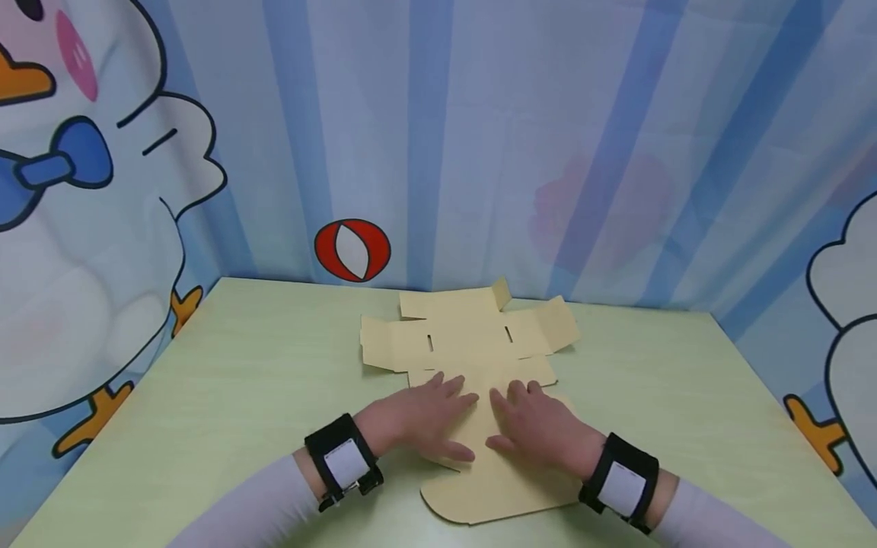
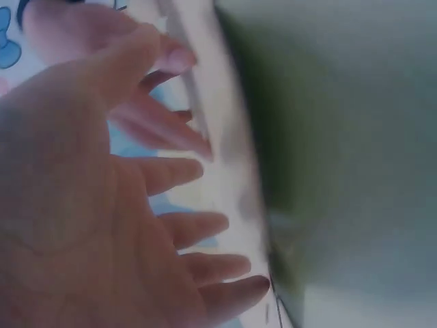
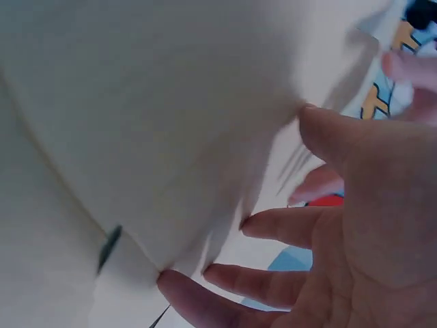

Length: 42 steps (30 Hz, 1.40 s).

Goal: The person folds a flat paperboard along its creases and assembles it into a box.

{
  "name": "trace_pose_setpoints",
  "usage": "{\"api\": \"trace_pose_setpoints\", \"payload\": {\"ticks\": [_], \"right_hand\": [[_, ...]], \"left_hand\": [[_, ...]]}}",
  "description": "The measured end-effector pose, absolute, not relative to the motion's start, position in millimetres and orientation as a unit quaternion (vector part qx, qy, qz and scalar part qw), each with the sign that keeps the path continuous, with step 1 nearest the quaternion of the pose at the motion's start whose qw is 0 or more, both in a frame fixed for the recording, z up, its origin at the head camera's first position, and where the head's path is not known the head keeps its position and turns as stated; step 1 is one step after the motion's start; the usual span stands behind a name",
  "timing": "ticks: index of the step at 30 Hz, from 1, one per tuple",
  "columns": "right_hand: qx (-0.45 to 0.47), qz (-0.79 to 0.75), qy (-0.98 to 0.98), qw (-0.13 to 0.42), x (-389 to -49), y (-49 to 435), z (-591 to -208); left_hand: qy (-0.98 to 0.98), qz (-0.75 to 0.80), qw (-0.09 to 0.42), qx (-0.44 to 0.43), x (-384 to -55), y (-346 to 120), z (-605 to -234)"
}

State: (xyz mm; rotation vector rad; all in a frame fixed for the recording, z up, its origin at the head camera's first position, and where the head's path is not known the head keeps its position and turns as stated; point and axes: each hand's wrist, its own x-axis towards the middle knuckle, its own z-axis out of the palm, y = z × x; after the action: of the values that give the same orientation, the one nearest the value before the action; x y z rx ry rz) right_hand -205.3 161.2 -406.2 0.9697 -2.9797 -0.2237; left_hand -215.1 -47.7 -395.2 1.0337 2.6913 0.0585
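Observation:
A die-cut sheet of tan cardboard (image 1: 473, 323) lies on the table in the head view, with side flaps, two short slots and a rounded near end. Some of its outer flaps are bent upward. On its left half, my left hand (image 1: 430, 417) rests with fingers spread. My right hand (image 1: 537, 426) presses on the right half, fingers extended, its thumb pointing toward the left hand. The right wrist view shows the fingertips (image 3: 246, 225) against the board's surface. In the left wrist view the fingers (image 2: 194, 229) reach along the sheet. Parts of the cardboard are hidden under both hands.
The pale green table (image 1: 274, 365) extends on both sides of the cardboard. A blue striped curtain (image 1: 466, 137) with cartoon prints hangs close behind the table's back edge. Black wrist straps (image 1: 345, 461) with white units sit on both forearms.

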Motion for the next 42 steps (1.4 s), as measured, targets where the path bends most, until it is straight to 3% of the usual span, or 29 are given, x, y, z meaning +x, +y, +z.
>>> {"api": "trace_pose_setpoints", "payload": {"ticks": [5, 10, 17, 33, 38, 42], "right_hand": [[0.292, -0.035, -0.954, -0.06, -219, 169, -395], [0.318, 0.004, -0.946, -0.064, -231, 186, -388], [0.312, 0.04, -0.943, -0.11, -237, 196, -393], [0.308, 0.015, -0.945, -0.112, -244, 194, -399], [0.329, 0.016, -0.937, -0.113, -258, 194, -393], [0.34, 0.036, -0.936, -0.084, -279, 199, -384]], "left_hand": [[0.921, 0.016, 0.121, 0.369, -213, -47, -406], [0.914, 0.031, 0.127, 0.385, -224, -53, -411], [0.902, 0.057, 0.155, 0.399, -245, -61, -412], [0.921, 0.06, 0.158, 0.351, -260, -50, -404], [0.924, 0.062, 0.172, 0.336, -263, -50, -405], [0.922, 0.066, 0.173, 0.34, -263, -50, -406]]}}
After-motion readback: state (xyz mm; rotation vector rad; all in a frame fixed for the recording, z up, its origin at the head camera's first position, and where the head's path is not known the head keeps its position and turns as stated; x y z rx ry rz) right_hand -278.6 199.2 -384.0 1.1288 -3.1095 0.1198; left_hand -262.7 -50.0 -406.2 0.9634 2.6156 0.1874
